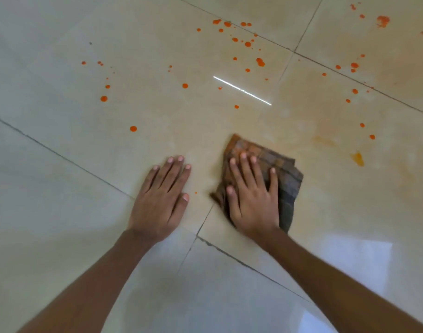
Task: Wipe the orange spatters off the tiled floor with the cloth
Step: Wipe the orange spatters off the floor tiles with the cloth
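Right hand (252, 195) covers the middle of the cloth (286, 186); cloth edges blurred, pattern unclear. Both forearms cut off at bottom edge. Orange spatters (382, 21) at top right run past the frame edge.

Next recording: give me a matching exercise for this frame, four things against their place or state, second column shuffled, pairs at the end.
Column one:
1. left hand
2. right hand
3. cloth
4. orange spatters

Column two:
A. folded and stained, lying on the tiled floor
B. scattered ahead of both hands, not yet wiped
C. flat on bare tile, holding nothing
D. pressed palm down on the cloth

Pairs: 1-C, 2-D, 3-A, 4-B
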